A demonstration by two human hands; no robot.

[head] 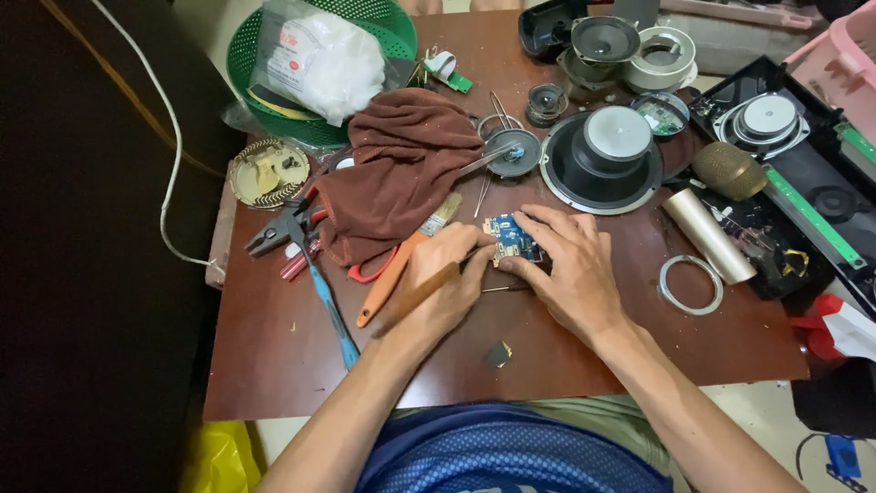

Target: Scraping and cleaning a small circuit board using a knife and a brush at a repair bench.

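Observation:
A small blue circuit board [509, 236] lies on the brown table [274, 365] between my two hands. My left hand [440, 278] holds a wooden-handled tool [415, 299], its thin tip pointing toward the board. My right hand [568, 265] presses its fingers on the right and lower edges of the board, steadying it. A thin metal rod [500, 289] lies just below the board.
A brown cloth [401, 169], orange paintbrush [401, 265], pliers [274, 236] and blue-handled tool [330, 310] lie left. Speaker cones [602, 160], a gold microphone head [728, 170], a silver tube [707, 236], a ring [691, 285] and an opened black casing [803, 173] fill the right. A green basket [251, 55] sits behind.

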